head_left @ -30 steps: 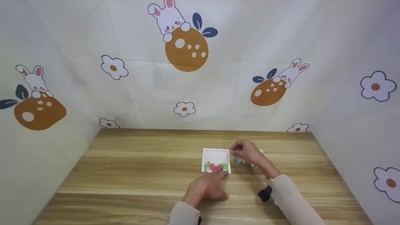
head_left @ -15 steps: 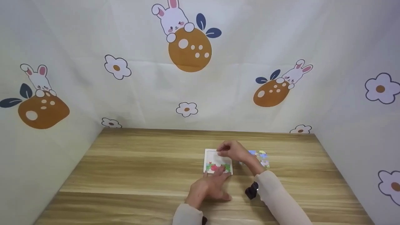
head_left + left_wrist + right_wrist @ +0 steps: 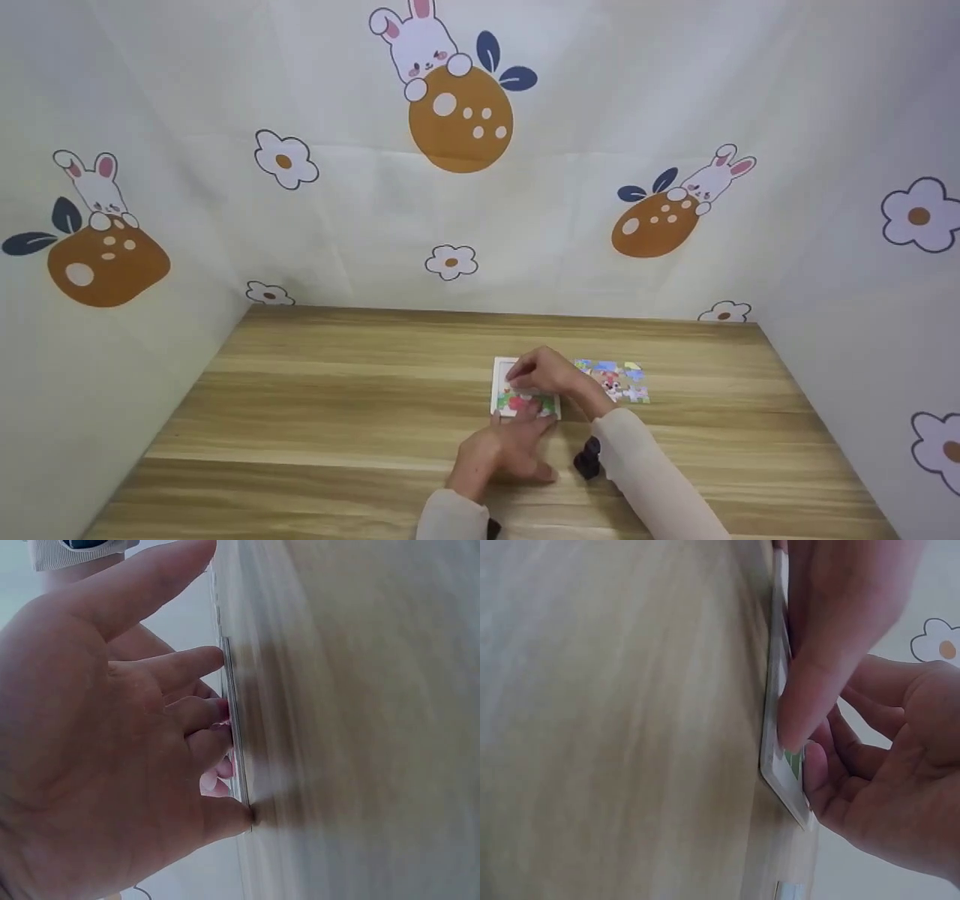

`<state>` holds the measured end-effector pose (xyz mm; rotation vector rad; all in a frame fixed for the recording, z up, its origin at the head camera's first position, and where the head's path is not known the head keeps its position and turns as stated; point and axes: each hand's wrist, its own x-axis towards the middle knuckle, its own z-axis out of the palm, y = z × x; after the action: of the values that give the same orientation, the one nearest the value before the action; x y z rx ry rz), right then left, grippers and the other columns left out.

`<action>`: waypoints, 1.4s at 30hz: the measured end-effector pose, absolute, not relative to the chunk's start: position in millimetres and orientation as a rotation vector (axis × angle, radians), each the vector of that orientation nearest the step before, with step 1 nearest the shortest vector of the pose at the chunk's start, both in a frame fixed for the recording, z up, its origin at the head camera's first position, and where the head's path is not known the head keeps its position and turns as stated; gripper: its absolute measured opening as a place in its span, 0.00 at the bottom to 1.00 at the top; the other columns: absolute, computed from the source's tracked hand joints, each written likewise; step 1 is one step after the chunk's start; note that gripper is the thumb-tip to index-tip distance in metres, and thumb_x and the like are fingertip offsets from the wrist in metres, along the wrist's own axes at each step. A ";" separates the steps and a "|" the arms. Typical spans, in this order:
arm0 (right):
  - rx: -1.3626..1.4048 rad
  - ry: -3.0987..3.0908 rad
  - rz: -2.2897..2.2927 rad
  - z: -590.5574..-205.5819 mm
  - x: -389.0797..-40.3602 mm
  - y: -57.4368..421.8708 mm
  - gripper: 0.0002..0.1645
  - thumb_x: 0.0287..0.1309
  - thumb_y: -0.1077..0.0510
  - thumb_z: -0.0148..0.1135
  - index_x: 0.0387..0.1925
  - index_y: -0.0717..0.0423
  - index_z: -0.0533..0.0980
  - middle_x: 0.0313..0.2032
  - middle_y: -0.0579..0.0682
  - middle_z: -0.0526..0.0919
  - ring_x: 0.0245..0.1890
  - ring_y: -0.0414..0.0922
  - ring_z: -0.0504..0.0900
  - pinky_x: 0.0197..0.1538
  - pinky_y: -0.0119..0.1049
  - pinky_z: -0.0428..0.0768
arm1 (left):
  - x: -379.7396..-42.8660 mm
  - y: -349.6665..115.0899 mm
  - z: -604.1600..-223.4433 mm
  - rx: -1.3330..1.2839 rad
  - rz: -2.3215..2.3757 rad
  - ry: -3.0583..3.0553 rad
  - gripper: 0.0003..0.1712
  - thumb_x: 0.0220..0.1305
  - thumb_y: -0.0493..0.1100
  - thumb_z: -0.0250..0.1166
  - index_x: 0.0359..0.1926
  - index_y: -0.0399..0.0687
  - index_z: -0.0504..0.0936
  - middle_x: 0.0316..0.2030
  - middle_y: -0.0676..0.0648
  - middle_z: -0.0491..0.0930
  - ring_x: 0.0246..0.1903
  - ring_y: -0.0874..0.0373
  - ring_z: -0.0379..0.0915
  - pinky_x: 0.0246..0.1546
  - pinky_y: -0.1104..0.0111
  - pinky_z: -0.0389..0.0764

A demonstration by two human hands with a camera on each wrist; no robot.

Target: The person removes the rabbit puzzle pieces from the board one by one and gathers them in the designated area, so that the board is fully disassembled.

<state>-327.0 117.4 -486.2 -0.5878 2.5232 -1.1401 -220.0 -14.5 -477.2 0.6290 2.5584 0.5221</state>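
A square white puzzle tray [image 3: 495, 379] lies on the wooden table, its near row filled with green and red jigsaw pieces. My left hand [image 3: 502, 446] rests on the tray's near part with fingers spread, thumb out on the table; in the left wrist view, fingertips of the left hand [image 3: 112, 742] touch the tray's edge. Above the tray's bare part, my right hand [image 3: 547, 369] pinches a small puzzle piece between thumb and fingertips; the fingers hide most of it. The right wrist view shows the right hand [image 3: 922, 780] close over the tray, beside the left fingers.
Several loose puzzle pieces [image 3: 634, 390] lie right of the tray, partly behind the right forearm. A dark wrist device [image 3: 589, 459] hangs under the right sleeve. A curtain [image 3: 360, 217] with rabbit and flower prints encloses the table's back and sides.
My right hand has moved left from the loose pieces to above the tray, then slightly lower, uncovering more of the loose pieces. The left hand has kept its place on the tray.
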 end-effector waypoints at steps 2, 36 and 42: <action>-0.602 2.519 -1.122 -486.1 -326.4 116.7 0.07 0.60 0.65 0.66 0.39 0.61 0.87 0.37 0.55 0.89 0.32 0.38 0.79 0.37 0.27 0.77 | -219.6 -14.6 -476.7 0.627 0.525 2.557 0.51 0.57 0.58 0.71 0.77 0.58 0.58 0.81 0.46 0.44 0.81 0.55 0.38 0.78 0.41 0.42; -0.551 2.400 -1.371 -486.6 -325.1 121.9 0.05 0.59 0.66 0.67 0.36 0.66 0.82 0.29 0.50 0.85 0.30 0.39 0.81 0.35 0.28 0.79 | -220.2 -13.7 -476.2 0.652 0.485 2.572 0.50 0.58 0.59 0.70 0.78 0.59 0.58 0.81 0.46 0.45 0.81 0.54 0.38 0.77 0.40 0.44; -0.496 2.490 -1.386 -478.7 -322.7 133.1 0.05 0.60 0.64 0.67 0.38 0.63 0.83 0.34 0.52 0.87 0.34 0.38 0.80 0.42 0.28 0.78 | -219.9 -14.8 -476.1 0.632 0.505 2.571 0.49 0.57 0.59 0.70 0.77 0.58 0.60 0.81 0.45 0.45 0.80 0.54 0.40 0.77 0.40 0.46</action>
<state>-322.7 133.1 -478.7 -0.4962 2.4900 -1.3861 -219.9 -14.8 -476.1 0.6323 2.5709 0.5053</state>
